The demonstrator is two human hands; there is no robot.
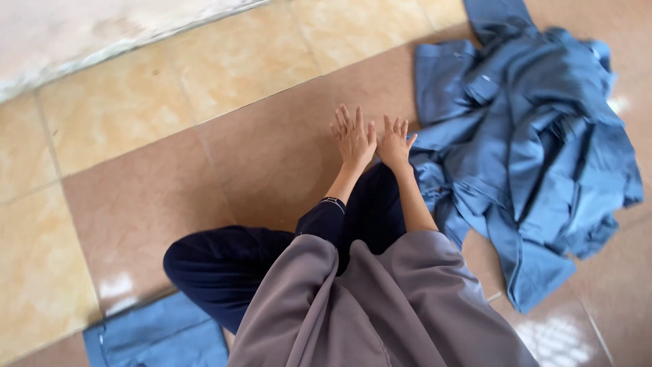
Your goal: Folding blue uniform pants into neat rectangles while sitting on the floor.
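holding both hands out flat over the floor, empty. left hand [353, 139] and right hand [396, 143] sit side by side, touching at the thumbs, fingers straight and slightly spread, gripping nothing. the crumpled pile of blue garments [526, 136] lies on the tiled floor [136, 122] just beside the right hand, unsorted. one flat blue garment [159, 336] lies behind the person's knee [217, 265], looks already folded. judging by that, most of the pile is left.

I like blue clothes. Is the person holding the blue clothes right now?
No, both hands, left hand and right hand, are empty, flat beside the blue clothes pile.
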